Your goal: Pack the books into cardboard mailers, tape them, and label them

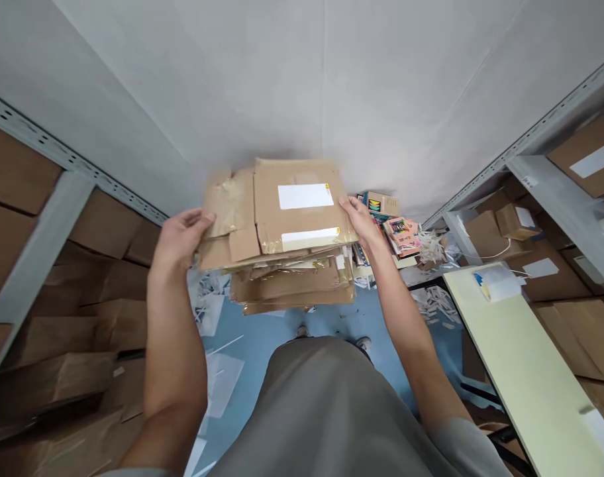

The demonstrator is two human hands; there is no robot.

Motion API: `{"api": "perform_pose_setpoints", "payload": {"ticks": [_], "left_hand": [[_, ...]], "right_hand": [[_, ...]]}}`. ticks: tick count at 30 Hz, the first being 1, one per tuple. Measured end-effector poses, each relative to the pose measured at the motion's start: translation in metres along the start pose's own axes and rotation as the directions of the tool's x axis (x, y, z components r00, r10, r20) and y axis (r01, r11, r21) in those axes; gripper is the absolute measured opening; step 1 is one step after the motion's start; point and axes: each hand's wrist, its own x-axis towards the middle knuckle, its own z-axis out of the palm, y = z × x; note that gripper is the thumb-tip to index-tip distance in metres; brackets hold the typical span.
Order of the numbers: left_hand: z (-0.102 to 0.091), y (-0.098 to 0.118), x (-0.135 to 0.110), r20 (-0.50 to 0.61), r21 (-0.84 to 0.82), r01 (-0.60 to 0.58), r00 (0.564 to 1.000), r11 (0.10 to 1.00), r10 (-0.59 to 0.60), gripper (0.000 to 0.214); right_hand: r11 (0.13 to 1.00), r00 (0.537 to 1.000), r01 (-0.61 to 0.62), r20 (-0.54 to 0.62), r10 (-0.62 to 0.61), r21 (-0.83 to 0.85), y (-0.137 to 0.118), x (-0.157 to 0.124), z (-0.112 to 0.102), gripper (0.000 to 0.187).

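A flattened cardboard box (302, 171) with two white labels and strips of clear tape spans the space between my hands. My left hand (181, 240) is closed on its left side, thumb on top and fingers out of sight underneath. At its right edge my right hand (357, 215) pinches the cardboard, the thumb lying on the upper face. Directly below is a stack of flattened cardboard (292, 289), its edges uneven and taped. I cannot tell whether the top box rests on that stack or is lifted off it.
Books (404, 236) and paper scraps lie right of the stack. Loose white sheets (222, 377) are on the blue floor at left. Shelves with cardboard boxes (108, 222) flank both sides. A pale table (520, 351) stands at right, and a white wall (292, 79) rises behind.
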Motion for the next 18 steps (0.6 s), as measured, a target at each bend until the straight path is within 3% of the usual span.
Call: {"api": "perform_pose_setpoints", "payload": {"ticks": [3,5,6,8,10,12,13,15,18], "left_hand": [[0.006,-0.014,-0.002,0.06,0.036,-0.015,0.998,0.999,0.013,0.061],[0.017,-0.01,-0.016,0.081,0.023,-0.216,0.974,0.976,0.214,0.066],[0.025,-0.005,-0.026,0.123,0.001,-0.33,0.937,0.944,0.327,0.067],[0.046,0.01,-0.048,0.328,-0.027,-0.476,0.826,0.879,0.458,0.076],[0.07,0.025,-0.067,0.562,-0.042,-0.569,0.666,0.821,0.49,0.096],[0.094,0.035,-0.081,0.674,-0.019,-0.648,0.553,0.761,0.489,0.113],[0.104,0.037,-0.085,0.689,0.002,-0.68,0.532,0.733,0.492,0.119],[0.117,0.039,-0.09,0.666,0.034,-0.721,0.533,0.692,0.523,0.12],[0.117,0.04,-0.088,0.577,-0.028,-0.73,0.546,0.683,0.607,0.09]], "right_hand": [[0.998,0.998,-0.06,0.007,0.06,0.02,0.008,-0.001,0.01,0.053],[0.993,0.993,-0.113,-0.016,0.113,0.031,0.01,-0.004,0.013,0.056],[0.991,0.991,-0.131,-0.037,0.132,0.032,0.01,-0.005,0.014,0.055],[0.989,0.987,-0.145,-0.069,0.147,0.032,0.007,-0.008,0.018,0.053],[0.988,0.988,-0.143,-0.057,0.146,0.05,0.0,-0.012,0.022,0.051],[0.986,0.99,-0.143,-0.006,0.144,0.09,-0.009,-0.019,0.027,0.048],[0.983,0.989,-0.145,0.021,0.143,0.114,-0.013,-0.023,0.03,0.047],[0.976,0.987,-0.156,0.058,0.148,0.153,-0.019,-0.033,0.035,0.047],[0.982,0.992,-0.129,0.007,0.129,0.138,-0.017,-0.046,0.041,0.046]]}}
